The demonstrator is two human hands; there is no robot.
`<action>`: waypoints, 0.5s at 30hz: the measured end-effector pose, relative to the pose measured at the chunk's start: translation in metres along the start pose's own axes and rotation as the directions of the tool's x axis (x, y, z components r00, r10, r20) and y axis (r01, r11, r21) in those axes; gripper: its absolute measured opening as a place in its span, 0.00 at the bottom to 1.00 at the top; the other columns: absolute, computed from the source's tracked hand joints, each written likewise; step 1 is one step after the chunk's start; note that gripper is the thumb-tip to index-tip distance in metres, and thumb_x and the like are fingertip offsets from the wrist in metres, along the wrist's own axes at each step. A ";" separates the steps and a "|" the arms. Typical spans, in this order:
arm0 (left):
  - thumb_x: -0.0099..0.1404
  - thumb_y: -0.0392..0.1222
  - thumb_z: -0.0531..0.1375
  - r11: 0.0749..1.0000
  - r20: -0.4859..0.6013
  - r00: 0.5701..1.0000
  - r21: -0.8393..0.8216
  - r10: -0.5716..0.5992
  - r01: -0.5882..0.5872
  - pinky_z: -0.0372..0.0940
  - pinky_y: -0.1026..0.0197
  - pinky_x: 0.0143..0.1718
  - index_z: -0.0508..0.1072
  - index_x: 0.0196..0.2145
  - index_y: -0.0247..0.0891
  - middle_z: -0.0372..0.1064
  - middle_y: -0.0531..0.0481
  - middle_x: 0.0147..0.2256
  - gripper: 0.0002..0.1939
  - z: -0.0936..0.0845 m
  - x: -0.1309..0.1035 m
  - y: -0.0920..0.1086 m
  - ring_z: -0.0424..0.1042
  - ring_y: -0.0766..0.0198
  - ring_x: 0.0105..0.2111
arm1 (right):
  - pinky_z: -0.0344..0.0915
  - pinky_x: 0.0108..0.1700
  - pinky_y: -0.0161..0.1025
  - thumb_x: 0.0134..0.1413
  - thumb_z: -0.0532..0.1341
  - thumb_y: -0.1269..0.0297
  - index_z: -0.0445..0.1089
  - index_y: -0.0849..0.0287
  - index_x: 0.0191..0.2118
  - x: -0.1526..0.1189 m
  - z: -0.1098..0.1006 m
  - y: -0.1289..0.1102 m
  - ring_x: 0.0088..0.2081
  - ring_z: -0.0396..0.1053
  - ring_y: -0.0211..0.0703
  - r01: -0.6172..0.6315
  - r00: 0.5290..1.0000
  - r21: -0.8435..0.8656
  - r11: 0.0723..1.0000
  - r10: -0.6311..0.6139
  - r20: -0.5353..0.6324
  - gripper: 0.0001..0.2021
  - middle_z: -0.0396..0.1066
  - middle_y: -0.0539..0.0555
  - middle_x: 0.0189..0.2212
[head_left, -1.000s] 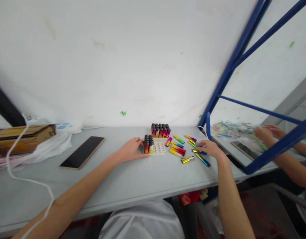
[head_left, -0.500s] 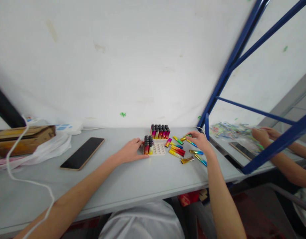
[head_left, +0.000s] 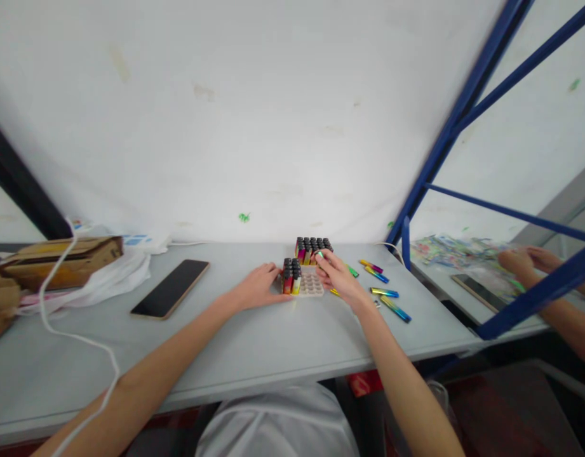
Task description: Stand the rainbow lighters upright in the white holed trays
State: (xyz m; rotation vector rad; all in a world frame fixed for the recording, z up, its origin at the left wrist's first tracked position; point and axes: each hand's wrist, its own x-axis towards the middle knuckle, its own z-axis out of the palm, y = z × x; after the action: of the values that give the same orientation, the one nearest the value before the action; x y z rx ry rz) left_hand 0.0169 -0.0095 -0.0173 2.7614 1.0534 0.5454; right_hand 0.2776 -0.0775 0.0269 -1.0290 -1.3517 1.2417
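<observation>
My left hand [head_left: 258,287] is closed on the left end of a small white tray [head_left: 313,293] with round holes, its thumb along the front edge. Black-topped lighters [head_left: 291,279] stand upright in the tray's left part; its right part shows bare holes. Over the tray's right side, my right hand [head_left: 338,277] pinches a lighter [head_left: 320,254] whose greenish end shows; the rest is hidden by the fingers. Behind stands a block of upright lighters [head_left: 313,244]. Loose shiny lighters [head_left: 395,309] lie to the right, some partly hidden by my right hand.
A phone [head_left: 171,289] lies left on the grey table [head_left: 254,346]. Farther left are a cardboard box [head_left: 63,263], plastic bags and a white cable [head_left: 77,339] crossing my left arm. A blue metal frame [head_left: 437,149] rises at right; beyond it, another person's hands [head_left: 523,263] are over small packets.
My right hand has moved left from the loose lighters to the tray, now with a lighter in its fingers. My left hand stays at the tray. The view has shifted slightly.
</observation>
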 end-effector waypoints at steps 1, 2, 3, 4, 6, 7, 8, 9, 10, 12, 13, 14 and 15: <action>0.67 0.73 0.65 1.000 -0.001 1.000 -0.001 0.004 -0.004 0.70 0.49 0.52 0.78 0.51 0.38 0.74 0.39 0.46 0.34 0.000 0.000 0.000 0.76 0.44 0.47 | 0.45 0.23 0.33 0.56 0.69 0.29 0.64 0.50 0.39 0.002 0.005 0.002 0.21 0.47 0.34 0.015 0.999 -0.043 0.999 -0.016 -0.038 0.29 0.53 0.40 0.23; 0.67 0.73 0.65 1.000 -0.003 1.000 -0.004 0.009 -0.009 0.70 0.49 0.52 0.78 0.51 0.38 0.74 0.39 0.46 0.34 0.000 0.000 -0.001 0.76 0.45 0.47 | 0.46 0.24 0.34 0.57 0.68 0.29 0.64 0.51 0.37 0.003 0.009 0.004 0.22 0.48 0.35 0.039 0.996 -0.101 0.994 -0.047 -0.082 0.29 0.53 0.40 0.22; 0.67 0.74 0.65 1.000 -0.006 1.000 -0.013 0.011 -0.011 0.70 0.49 0.52 0.78 0.51 0.38 0.75 0.39 0.46 0.35 0.000 0.001 -0.001 0.76 0.44 0.47 | 0.47 0.25 0.35 0.58 0.66 0.28 0.63 0.52 0.34 0.004 0.012 0.006 0.23 0.50 0.36 0.064 0.988 -0.167 0.984 -0.086 -0.126 0.29 0.53 0.41 0.22; 0.66 0.74 0.65 1.000 -0.006 1.000 -0.024 0.011 -0.011 0.70 0.48 0.52 0.78 0.51 0.38 0.75 0.39 0.46 0.35 0.000 0.001 -0.001 0.76 0.44 0.47 | 0.49 0.26 0.36 0.59 0.65 0.28 0.63 0.52 0.32 0.005 0.014 0.008 0.24 0.52 0.37 0.084 0.979 -0.236 0.968 -0.125 -0.164 0.30 0.54 0.42 0.22; 0.65 0.74 0.65 0.999 0.000 1.000 -0.053 0.008 -0.008 0.71 0.48 0.51 0.79 0.51 0.37 0.75 0.39 0.45 0.36 -0.001 0.002 -0.001 0.76 0.43 0.47 | 0.50 0.28 0.37 0.61 0.62 0.30 0.60 0.53 0.26 0.007 0.015 0.010 0.26 0.54 0.39 0.100 0.956 -0.358 0.928 -0.189 -0.223 0.30 0.55 0.44 0.21; 0.65 0.74 0.66 0.998 0.004 1.000 -0.069 0.005 -0.005 0.71 0.48 0.51 0.79 0.50 0.37 0.75 0.39 0.45 0.36 -0.002 0.002 -0.001 0.76 0.43 0.46 | 0.50 0.29 0.38 0.61 0.61 0.31 0.58 0.53 0.24 0.007 0.014 0.011 0.26 0.54 0.39 0.097 0.945 -0.407 0.908 -0.212 -0.247 0.30 0.55 0.45 0.21; 0.64 0.74 0.66 0.996 0.009 1.000 -0.084 0.005 -0.004 0.71 0.47 0.51 0.80 0.50 0.38 0.75 0.39 0.45 0.35 -0.003 0.002 -0.002 0.76 0.43 0.46 | 0.50 0.29 0.39 0.61 0.60 0.33 0.57 0.52 0.23 0.007 0.013 0.012 0.26 0.53 0.39 0.091 0.934 -0.449 0.889 -0.233 -0.272 0.29 0.54 0.45 0.20; 0.63 0.74 0.66 0.995 0.013 1.000 -0.099 0.006 -0.005 0.71 0.47 0.51 0.80 0.49 0.38 0.75 0.40 0.45 0.35 -0.004 0.002 -0.002 0.76 0.44 0.45 | 0.49 0.30 0.39 0.61 0.59 0.35 0.55 0.52 0.22 0.007 0.012 0.012 0.26 0.53 0.40 0.084 0.922 -0.482 0.872 -0.251 -0.294 0.28 0.53 0.45 0.19; 0.62 0.74 0.67 0.994 0.015 1.000 -0.112 0.009 -0.007 0.72 0.47 0.51 0.81 0.48 0.38 0.75 0.40 0.44 0.35 -0.006 0.002 -0.002 0.76 0.44 0.45 | 0.49 0.30 0.39 0.60 0.58 0.37 0.55 0.52 0.21 0.008 0.010 0.013 0.26 0.53 0.40 0.079 0.912 -0.508 0.858 -0.268 -0.311 0.27 0.52 0.46 0.19; 0.61 0.75 0.67 0.991 0.020 1.000 -0.135 0.015 -0.012 0.72 0.48 0.50 0.81 0.46 0.39 0.75 0.41 0.43 0.35 -0.008 0.001 -0.002 0.76 0.45 0.44 | 0.49 0.30 0.40 0.60 0.57 0.41 0.55 0.51 0.21 0.008 0.009 0.014 0.26 0.54 0.41 0.082 0.897 -0.538 0.839 -0.297 -0.327 0.25 0.53 0.46 0.19; 0.61 0.75 0.68 0.990 0.022 1.000 -0.144 0.017 -0.013 0.72 0.48 0.50 0.82 0.45 0.39 0.75 0.41 0.43 0.35 -0.009 0.000 -0.002 0.76 0.45 0.44 | 0.50 0.30 0.40 0.60 0.57 0.42 0.55 0.51 0.21 0.008 0.008 0.014 0.26 0.55 0.41 0.088 0.893 -0.544 0.834 -0.308 -0.328 0.23 0.54 0.46 0.19; 0.60 0.75 0.68 0.989 0.024 1.000 -0.150 0.017 -0.013 0.72 0.48 0.50 0.82 0.45 0.39 0.75 0.41 0.43 0.35 -0.010 0.000 -0.001 0.76 0.45 0.44 | 0.51 0.30 0.40 0.60 0.56 0.43 0.55 0.51 0.21 0.009 0.008 0.015 0.26 0.56 0.41 0.095 0.892 -0.549 0.830 -0.316 -0.324 0.23 0.55 0.46 0.19; 0.60 0.75 0.68 0.988 0.024 1.000 -0.155 0.016 -0.012 0.72 0.48 0.51 0.82 0.44 0.39 0.75 0.41 0.43 0.35 -0.010 0.000 -0.001 0.76 0.45 0.44 | 0.51 0.31 0.40 0.60 0.56 0.43 0.55 0.51 0.21 0.009 0.008 0.015 0.26 0.56 0.41 0.100 0.892 -0.557 0.824 -0.322 -0.317 0.23 0.56 0.46 0.19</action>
State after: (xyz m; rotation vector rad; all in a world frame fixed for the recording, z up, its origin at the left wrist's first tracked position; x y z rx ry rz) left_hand 0.0124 -0.0092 -0.0082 2.6353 0.9449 0.5665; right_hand 0.2675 -0.0684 0.0131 -1.3755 -1.4608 0.4400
